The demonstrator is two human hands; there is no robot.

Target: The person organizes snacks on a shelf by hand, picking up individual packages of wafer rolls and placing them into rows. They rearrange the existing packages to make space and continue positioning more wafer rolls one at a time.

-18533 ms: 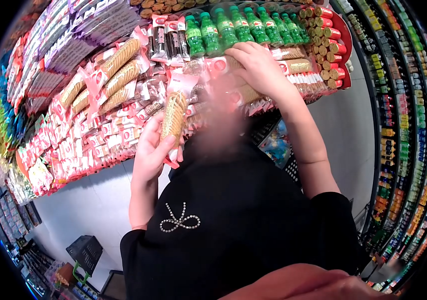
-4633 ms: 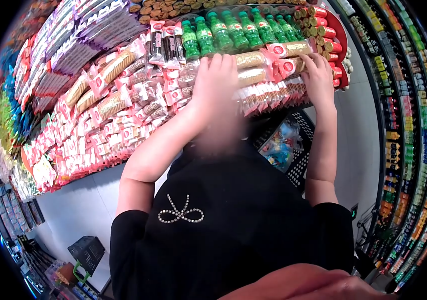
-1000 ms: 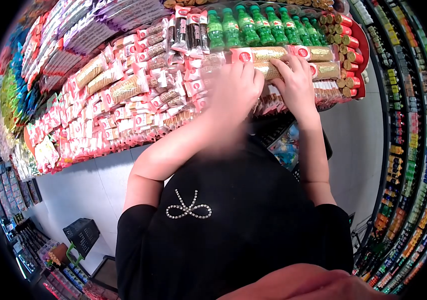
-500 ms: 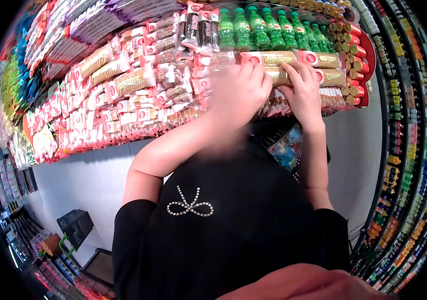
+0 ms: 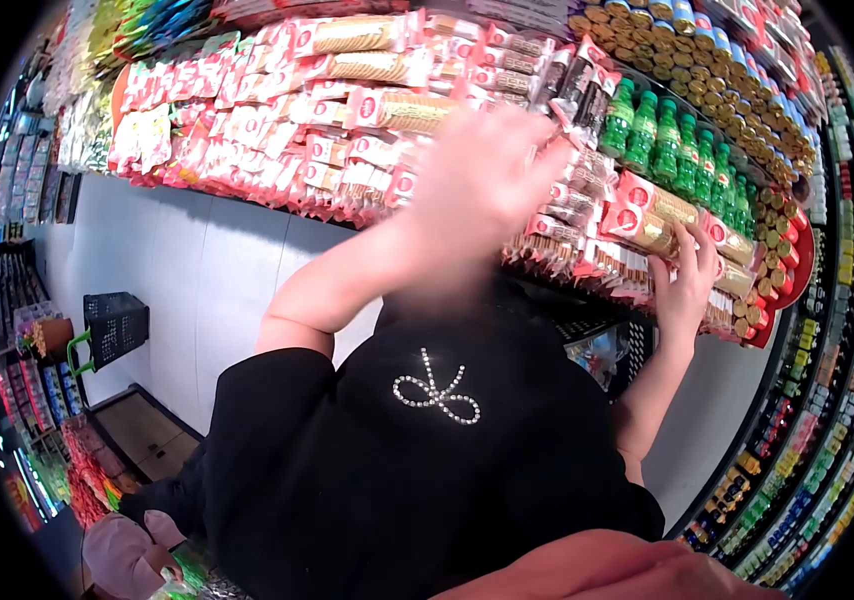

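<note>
Where the right hand (image 5: pixel 685 285) curves its fingers over the near end of a gold roll pack (image 5: pixel 639 228), its grip unclear, the pack lies toward ten o'clock, its long axis running ten to four. The left hand (image 5: pixel 492 165), farther from the pack toward ten o'clock, is too blurred to tell its hold; green bottles (image 5: pixel 665 145) stand beyond toward one.

The bottles (image 5: pixel 665 150) are showing glossy plastic, the wrappers (image 5: pixel 630 222) shiny film; the shirt (image 5: pixel 367 470) is looking like matt cloth, its bow (image 5: pixel 437 395) glittering, the floor (image 5: pixel 187 270) appearing smooth.
</note>
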